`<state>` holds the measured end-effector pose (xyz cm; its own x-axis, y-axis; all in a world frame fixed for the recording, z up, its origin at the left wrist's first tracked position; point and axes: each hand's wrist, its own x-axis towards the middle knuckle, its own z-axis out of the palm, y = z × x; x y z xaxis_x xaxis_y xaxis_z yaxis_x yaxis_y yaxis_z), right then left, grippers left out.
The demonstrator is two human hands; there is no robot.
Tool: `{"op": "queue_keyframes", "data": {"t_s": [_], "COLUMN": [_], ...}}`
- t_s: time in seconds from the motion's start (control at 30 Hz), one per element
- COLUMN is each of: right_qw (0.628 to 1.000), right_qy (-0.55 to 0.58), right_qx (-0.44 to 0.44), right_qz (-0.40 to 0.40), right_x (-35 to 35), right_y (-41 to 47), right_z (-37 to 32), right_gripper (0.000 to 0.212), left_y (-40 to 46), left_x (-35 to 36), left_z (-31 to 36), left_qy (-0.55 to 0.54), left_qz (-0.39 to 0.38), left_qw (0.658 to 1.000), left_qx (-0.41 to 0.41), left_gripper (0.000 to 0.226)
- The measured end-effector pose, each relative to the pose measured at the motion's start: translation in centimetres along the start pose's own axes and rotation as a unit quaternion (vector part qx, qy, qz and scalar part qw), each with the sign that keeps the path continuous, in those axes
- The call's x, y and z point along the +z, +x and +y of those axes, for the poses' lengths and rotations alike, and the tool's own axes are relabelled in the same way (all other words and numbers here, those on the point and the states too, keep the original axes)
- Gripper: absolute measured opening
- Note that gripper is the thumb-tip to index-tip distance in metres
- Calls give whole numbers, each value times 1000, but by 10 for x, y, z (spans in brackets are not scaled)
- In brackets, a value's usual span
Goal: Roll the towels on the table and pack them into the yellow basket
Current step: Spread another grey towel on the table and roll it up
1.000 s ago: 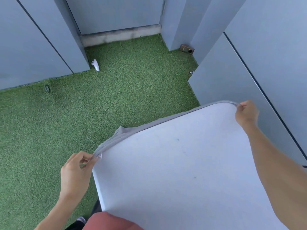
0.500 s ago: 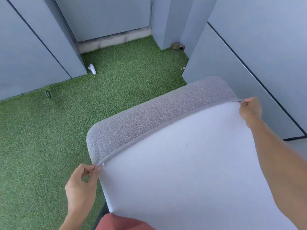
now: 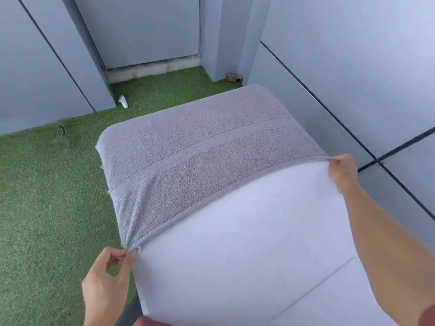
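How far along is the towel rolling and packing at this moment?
Early. Done: a grey towel lies spread flat over the far end of the white table. In hand: the left hand and right hand each pinch a near corner, pulling it taut. Left: rolling has not started, and no yellow basket or rolled towel is in view.

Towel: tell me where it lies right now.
In the head view the towel is spread over the far end of the white table, its near corners pinched by the left hand and right hand.
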<state>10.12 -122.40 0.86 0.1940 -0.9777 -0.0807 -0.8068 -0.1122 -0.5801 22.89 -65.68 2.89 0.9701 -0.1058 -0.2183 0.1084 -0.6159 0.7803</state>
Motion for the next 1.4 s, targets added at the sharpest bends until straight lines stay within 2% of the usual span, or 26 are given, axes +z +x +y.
{"op": "queue_keyframes", "data": {"t_s": [0.27,0.37,0.6,0.97,1.13,1.4], "right_qw": [1000,1000,998,999,999,998], "right_qy": [4,-6,-4,24,28,53], "right_qx": [-15,-21,-63,-47,-9,-21], "right_qz": [-17,-11,-8,-10,16,-25], "right_x": [-56,-77,-134,-226,-274,-335], "right_y": [-36,-48,-98,-176,-227,-274], "right_z": [88,126,214,363,415,502], "right_gripper": [28,21,14,13,21,10], "left_y": [-123,-171,-287,-458,-528,-668], "left_x": [13,16,20,32,36,46], "left_z": [-30,-43,-72,-109,-127,-145], "left_qy": [2,7,5,-15,-25,-58], "left_qz": [40,37,38,61,66,112], "left_qw": [999,998,999,998,997,992], "left_qx": [26,46,32,12,4,-31], "left_gripper": [26,29,24,24,23,21]}}
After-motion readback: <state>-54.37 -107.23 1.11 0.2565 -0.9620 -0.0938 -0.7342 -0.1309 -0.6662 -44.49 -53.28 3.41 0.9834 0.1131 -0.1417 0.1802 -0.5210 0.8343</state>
